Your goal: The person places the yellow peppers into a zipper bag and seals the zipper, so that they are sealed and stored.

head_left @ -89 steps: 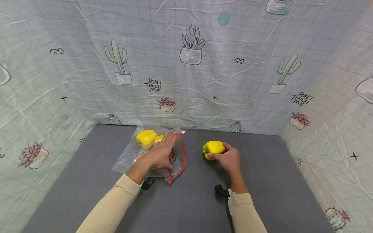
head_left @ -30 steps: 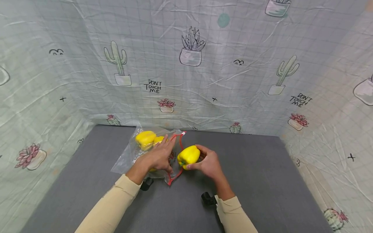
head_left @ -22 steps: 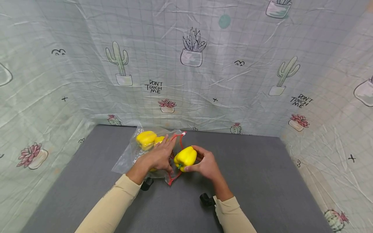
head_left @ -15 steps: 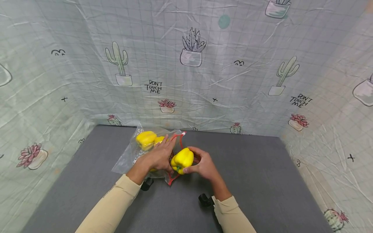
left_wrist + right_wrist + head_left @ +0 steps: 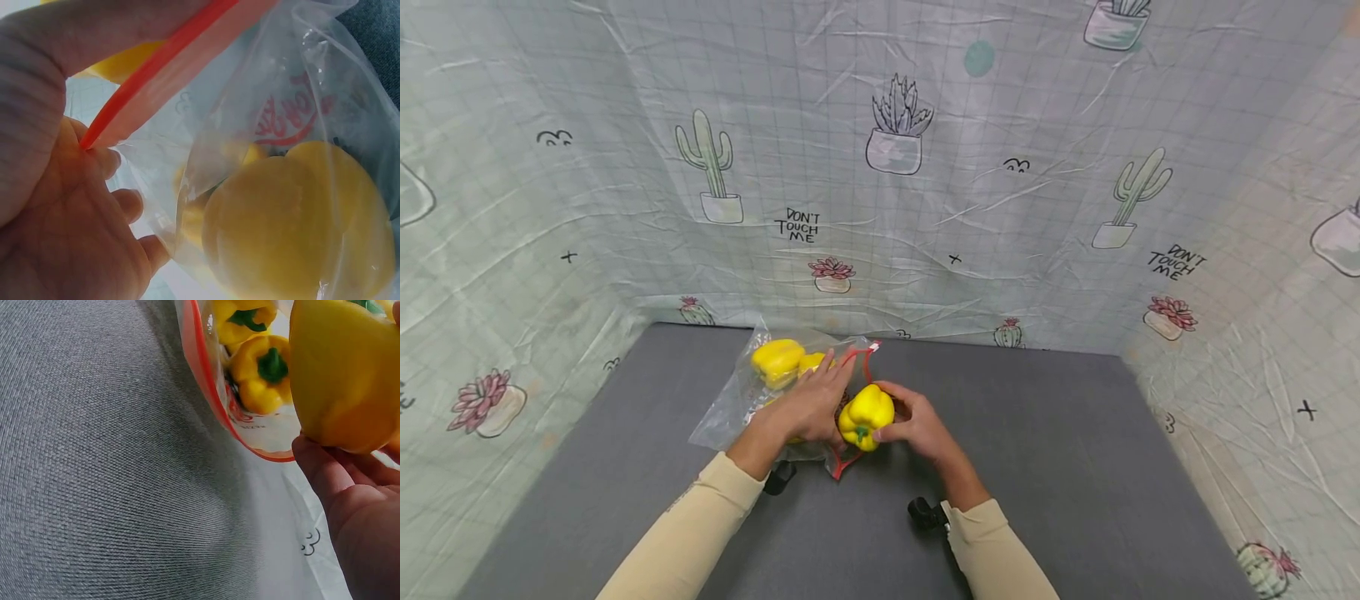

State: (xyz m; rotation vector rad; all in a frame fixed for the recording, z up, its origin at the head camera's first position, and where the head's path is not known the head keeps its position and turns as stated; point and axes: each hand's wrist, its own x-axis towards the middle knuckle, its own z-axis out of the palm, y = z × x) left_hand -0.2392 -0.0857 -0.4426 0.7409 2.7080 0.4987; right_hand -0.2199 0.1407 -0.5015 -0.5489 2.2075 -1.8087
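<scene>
A clear zip bag (image 5: 722, 421) with a red-edged mouth lies on the table, yellow bell peppers (image 5: 777, 360) inside it. My left hand (image 5: 812, 408) rests at the bag's mouth with fingers spread, thumb and fingers stretching the red rim (image 5: 156, 75) apart. My right hand (image 5: 921, 425) grips another yellow bell pepper (image 5: 867, 410), fingers on its far side and thumb on the near side. That pepper is right at the mouth, its green stem toward me. In the right wrist view, bagged peppers (image 5: 259, 375) show past the rim; the left hand covers part of the bag.
The grey table (image 5: 1045, 467) extends to the right and in front of the bag. A cloth (image 5: 955, 200) printed with cacti hangs along the back and both sides. A black wrist camera (image 5: 925, 514) sits on the right wrist.
From the right side of the table, my right hand has brought the pepper leftward to the bag's mouth, turning its stem end more toward me. The left hand and bag have stayed nearly still.
</scene>
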